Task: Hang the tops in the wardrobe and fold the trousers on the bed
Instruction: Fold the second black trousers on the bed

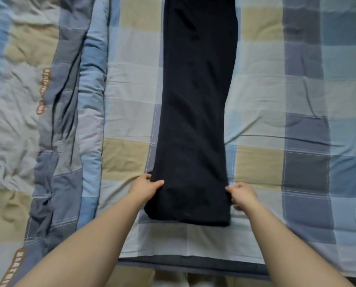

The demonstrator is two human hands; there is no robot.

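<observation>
Checked bed sheet (276, 112) (rumpled quilt (27, 100) beside)

I see the trousers (195, 112) as matt black cloth, smooth and nearly creaseless. The bed sheet (262, 100) under them looks like thin, matt checked cotton with stitched lines, while the quilt (48, 112) beside it is puffy, crumpled padded fabric.

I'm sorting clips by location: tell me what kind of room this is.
Most likely a bedroom. A checked bed sheet covers a mattress, a rumpled checked quilt lies along its left side, and black trousers are laid out flat on it.
</observation>
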